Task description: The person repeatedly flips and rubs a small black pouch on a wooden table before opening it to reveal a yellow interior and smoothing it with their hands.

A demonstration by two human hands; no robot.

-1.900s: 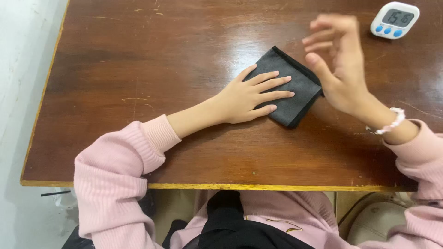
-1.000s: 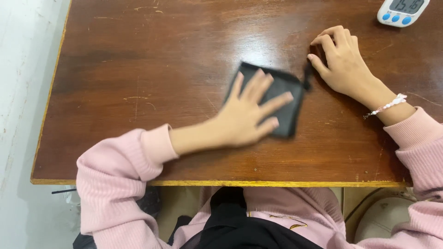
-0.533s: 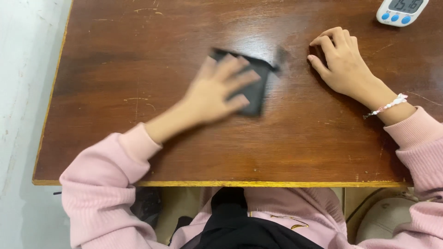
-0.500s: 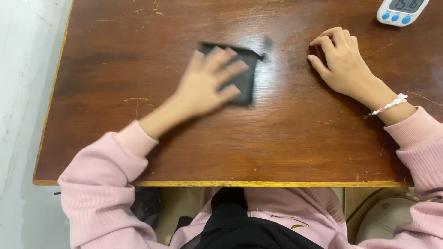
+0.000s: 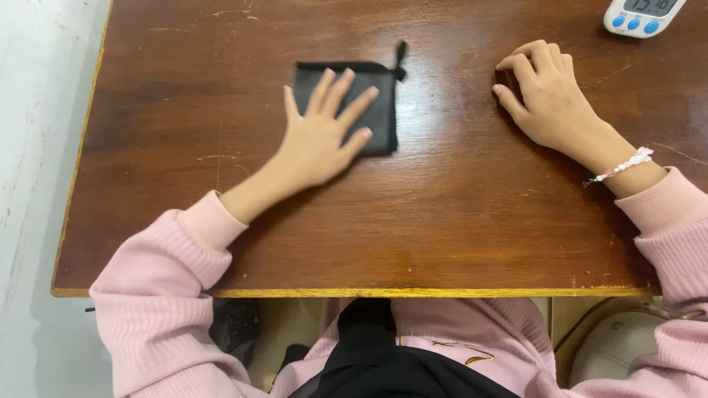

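A folded dark grey cloth (image 5: pixel 380 110) with black edging lies flat on the brown wooden table (image 5: pixel 457 214), left of centre. My left hand (image 5: pixel 322 136) presses down on it, palm flat and fingers spread. Off to the right, my right hand (image 5: pixel 549 96) rests on the bare tabletop with its fingers curled under, apart from the cloth and holding nothing. A beaded bracelet (image 5: pixel 618 166) is on that wrist.
A small white digital timer (image 5: pixel 643 15) with blue buttons sits at the far right corner. The table's front edge (image 5: pixel 354 292) runs near my lap, and its left edge borders a pale floor (image 5: pixel 33 147).
My left hand has slid the cloth leftward and slightly away across the table. My right hand came down from the air and has since stayed resting on the tabletop.
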